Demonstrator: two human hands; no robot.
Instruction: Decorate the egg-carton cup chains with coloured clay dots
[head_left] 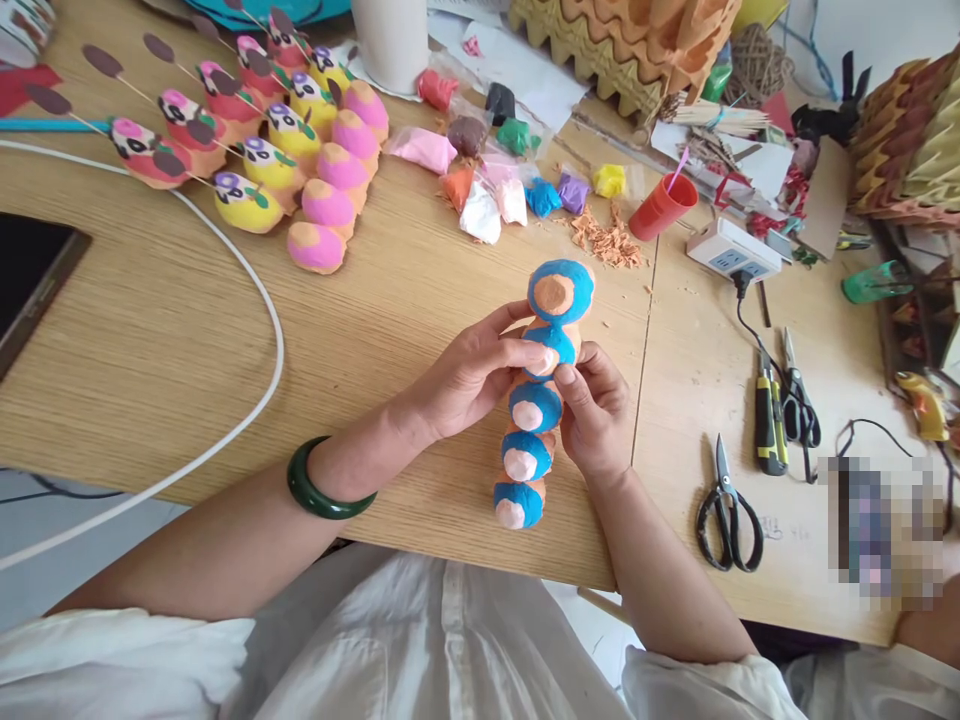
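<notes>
1. The left hand (480, 372) clasps the blue strip of cups (534, 405) from its left side, with the thumb tip pressed on the second cup from the far end. A green bangle (322, 487) sits on that wrist.
2. The right hand (596, 415) closes on the same strip from the right, its fingertips meeting the left thumb. Gripping from both sides probably keeps the five joined cups from bending.
3. The strip points away from the person, its lower end at the near edge of the worktop (150, 340), about midway along. Whether it rests on the wood cannot be told.
4. Painted pieces (330, 195) stand in rows toward the far left corner, seemingly parked clear of the hands.
5. Clay lumps (495, 205) and a red cup (662, 207) lie beyond the strip toward the far edge, well apart from it.
6. Black scissors (727, 510) lie by the near edge, just right of the right forearm, so room there is tight.
7. Bare wood left of the hands, crossed only by a white cable (255, 290), offers the widest room.
</notes>
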